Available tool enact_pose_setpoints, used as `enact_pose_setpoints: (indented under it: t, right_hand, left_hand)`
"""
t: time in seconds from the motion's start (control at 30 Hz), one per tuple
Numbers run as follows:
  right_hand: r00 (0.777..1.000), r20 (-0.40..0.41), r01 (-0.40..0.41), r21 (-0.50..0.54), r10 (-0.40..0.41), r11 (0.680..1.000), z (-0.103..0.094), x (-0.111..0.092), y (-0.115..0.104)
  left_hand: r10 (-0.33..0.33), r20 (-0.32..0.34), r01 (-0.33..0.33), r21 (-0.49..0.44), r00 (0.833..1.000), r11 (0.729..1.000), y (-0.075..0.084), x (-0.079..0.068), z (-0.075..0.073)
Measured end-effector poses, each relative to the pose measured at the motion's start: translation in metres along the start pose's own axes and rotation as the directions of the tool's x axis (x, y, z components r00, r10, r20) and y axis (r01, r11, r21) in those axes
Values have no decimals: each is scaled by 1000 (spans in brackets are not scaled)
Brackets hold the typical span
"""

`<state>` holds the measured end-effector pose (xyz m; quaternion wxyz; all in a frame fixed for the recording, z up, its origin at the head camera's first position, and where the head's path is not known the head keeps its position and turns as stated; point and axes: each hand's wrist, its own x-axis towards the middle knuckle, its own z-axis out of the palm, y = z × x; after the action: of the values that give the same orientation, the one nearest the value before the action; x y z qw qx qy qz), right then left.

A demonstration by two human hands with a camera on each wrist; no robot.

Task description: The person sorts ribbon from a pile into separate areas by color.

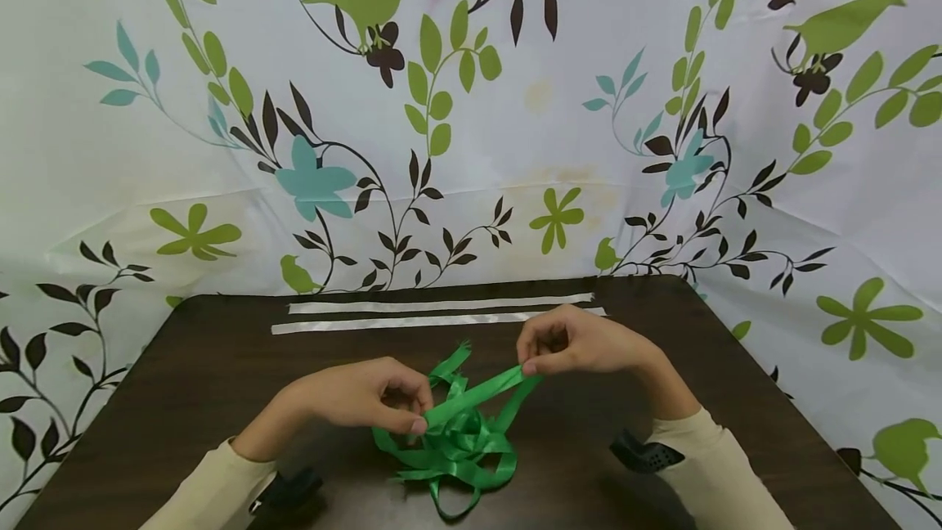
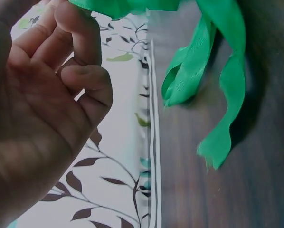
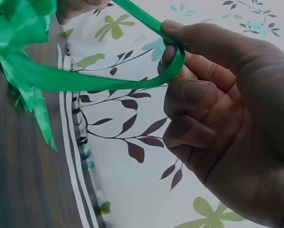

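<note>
A tangled heap of shiny green ribbon (image 1: 464,452) lies on the dark table, with loops and frayed ends sticking out. My left hand (image 1: 361,395) pinches a stretch of this ribbon between thumb and index finger, just above the heap. Higher and to the right, my right hand (image 1: 589,342) pinches the same ribbon, so a short length slants between both hands. In the right wrist view the ribbon (image 3: 99,81) bends around the right fingertips and runs back toward the heap. The left wrist view shows one frayed end (image 2: 217,149) hanging down; the left pinch itself is partly cut off there.
Two long white strips (image 1: 434,313) lie side by side along the far edge of the dark brown table (image 1: 199,375). Behind it hangs a white cloth (image 1: 508,129) printed with leaves, birds and flowers. Dark straps with small devices (image 1: 648,455) sit at both wrists.
</note>
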<state>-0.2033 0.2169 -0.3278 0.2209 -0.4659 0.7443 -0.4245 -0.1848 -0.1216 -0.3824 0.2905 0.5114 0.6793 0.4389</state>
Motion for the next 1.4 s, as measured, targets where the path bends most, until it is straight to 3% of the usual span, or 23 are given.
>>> enact_pose_setpoints:
  t: [0.4,0.57,0.83,0.97,1.3,1.4]
  right_hand:
    - [994,-78,77,-63,-82,995,-14,-12,-9]
    - [990,-120,66,-83,-76,994,-22,-22,-13]
    - [983,-168,58,-91,-73,994,-28,-31,-19]
    - [983,-173,54,-85,-69,995,-27,-32,-30]
    - [981,-188,38,-73,-51,997,-27,-33,-41]
    - [982,-182,28,-72,-41,997,-28,-33,-40]
  left_hand:
    - [-79,2,79,-42,997,996,17,-25,-20]
    - [-104,-45,104,-12,994,995,24,-33,-30]
    - [-92,-196,86,-39,976,996,31,-52,-47]
    - [-93,-281,94,-10,955,996,33,-59,-54]
    - [-130,-496,172,39,858,984,29,-70,-66]
    - [-123,-533,162,26,837,986,27,-72,-68]
